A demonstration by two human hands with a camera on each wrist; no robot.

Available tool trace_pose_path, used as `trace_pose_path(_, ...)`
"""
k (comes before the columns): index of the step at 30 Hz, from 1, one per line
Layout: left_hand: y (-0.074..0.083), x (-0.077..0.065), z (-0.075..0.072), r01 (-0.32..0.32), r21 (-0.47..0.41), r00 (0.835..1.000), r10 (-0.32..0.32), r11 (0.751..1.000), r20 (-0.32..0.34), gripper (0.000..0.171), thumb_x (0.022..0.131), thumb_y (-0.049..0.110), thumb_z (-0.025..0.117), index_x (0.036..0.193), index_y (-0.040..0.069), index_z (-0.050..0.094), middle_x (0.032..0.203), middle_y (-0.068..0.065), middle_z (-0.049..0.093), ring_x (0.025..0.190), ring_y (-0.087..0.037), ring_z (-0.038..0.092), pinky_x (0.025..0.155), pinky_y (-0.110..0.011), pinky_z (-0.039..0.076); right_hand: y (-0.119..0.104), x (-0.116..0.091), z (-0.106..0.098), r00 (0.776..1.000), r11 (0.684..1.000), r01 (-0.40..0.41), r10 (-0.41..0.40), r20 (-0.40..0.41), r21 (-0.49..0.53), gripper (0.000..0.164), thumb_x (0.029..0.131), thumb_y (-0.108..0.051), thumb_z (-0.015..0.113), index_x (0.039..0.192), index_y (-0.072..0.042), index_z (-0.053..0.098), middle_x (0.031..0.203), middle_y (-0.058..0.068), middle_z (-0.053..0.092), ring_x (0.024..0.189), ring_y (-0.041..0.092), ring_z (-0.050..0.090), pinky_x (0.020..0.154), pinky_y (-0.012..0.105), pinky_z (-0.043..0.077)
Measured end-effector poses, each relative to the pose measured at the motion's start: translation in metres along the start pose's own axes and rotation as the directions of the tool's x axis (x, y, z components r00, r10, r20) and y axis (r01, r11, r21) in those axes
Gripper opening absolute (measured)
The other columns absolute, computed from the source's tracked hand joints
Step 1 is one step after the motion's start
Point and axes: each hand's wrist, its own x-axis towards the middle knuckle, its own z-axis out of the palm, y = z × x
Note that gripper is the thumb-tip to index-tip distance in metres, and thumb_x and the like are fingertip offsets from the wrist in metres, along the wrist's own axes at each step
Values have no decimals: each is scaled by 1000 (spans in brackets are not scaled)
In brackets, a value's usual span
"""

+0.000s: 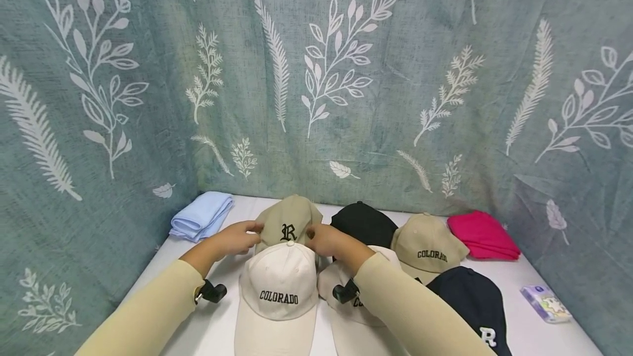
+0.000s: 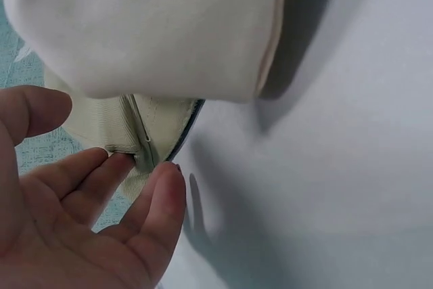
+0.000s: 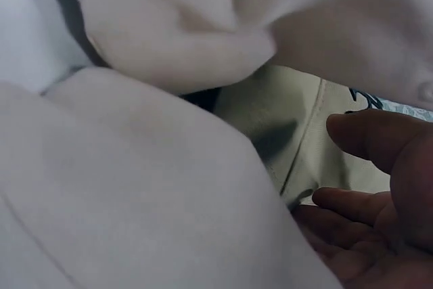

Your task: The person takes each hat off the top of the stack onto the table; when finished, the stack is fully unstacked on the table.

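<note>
An olive-khaki cap (image 1: 292, 214) with a dark letter R stands at the back of the table, between the two hands. My left hand (image 1: 236, 239) touches its left side; in the left wrist view the fingertips (image 2: 122, 160) meet the cap's lower edge, thumb held apart. At its right side is my right hand (image 1: 327, 239), with thumb and fingers spread beside the fabric in the right wrist view. A cream COLORADO cap (image 1: 279, 276) sits just in front and hides the olive cap's brim. Another cream COLORADO cap (image 1: 331, 284) lies partly under the right forearm.
To the right are a black cap (image 1: 363, 223), a tan COLORADO cap (image 1: 425, 235) and a navy cap (image 1: 470, 290). Folded red cloth (image 1: 482, 235) and a small purple-and-white pack (image 1: 546, 304) lie farther right. Folded blue cloth (image 1: 203, 215) rests at the back left.
</note>
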Motion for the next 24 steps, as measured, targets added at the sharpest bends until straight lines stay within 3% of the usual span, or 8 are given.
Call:
trace_pose_path(5, -4, -8, -3, 13, 14, 999, -12, 1000, -29, 55, 101, 16, 57, 153, 0, 48, 155, -22, 51, 122, -36, 65, 95, -44, 59, -5, -1, 3, 1000, 1000, 7, -7, 23, -2, 48, 104, -29, 61, 147, -7, 58, 146, 15, 61, 120, 30, 62, 84, 46, 58)
trace_pose_path(9, -8, -11, -7, 16, 8, 998, -16, 1000, -53, 52, 101, 15, 58, 151, 0, 51, 150, -20, 56, 109, -28, 67, 86, -37, 59, -9, -1, 3, 999, 999, 35, -35, 29, -6, 48, 104, -26, 60, 147, -6, 58, 145, 15, 61, 122, 30, 61, 90, 46, 55)
trace_pose_path(13, -12, -12, -8, 21, -10, 998, -21, 1000, -60, 50, 102, 14, 59, 149, 0, 53, 147, -19, 59, 106, -26, 67, 84, -36, 59, -10, 1, 3, 999, 999, 38, -38, 25, -20, 51, 102, -27, 64, 147, -6, 58, 147, 14, 61, 129, 30, 60, 97, 46, 55)
trace_pose_path(19, -16, -15, -9, 21, 7, 998, -20, 1000, -66, 47, 101, 15, 59, 146, 0, 56, 143, -19, 62, 107, -26, 68, 82, -37, 59, -6, 2, 4, 999, 999, 25, -25, 25, 20, 53, 98, -29, 71, 145, -5, 61, 145, 14, 62, 118, 30, 64, 83, 47, 59)
trace_pose_path(24, -15, -19, -12, -8, 84, 997, 14, 996, -80, 45, 102, 16, 58, 144, -1, 56, 141, -20, 62, 112, -31, 68, 82, -40, 60, -7, -12, -3, 997, 998, 60, -60, -48, 8, 51, 100, -28, 67, 144, -2, 59, 139, 15, 65, 125, 32, 63, 97, 48, 56)
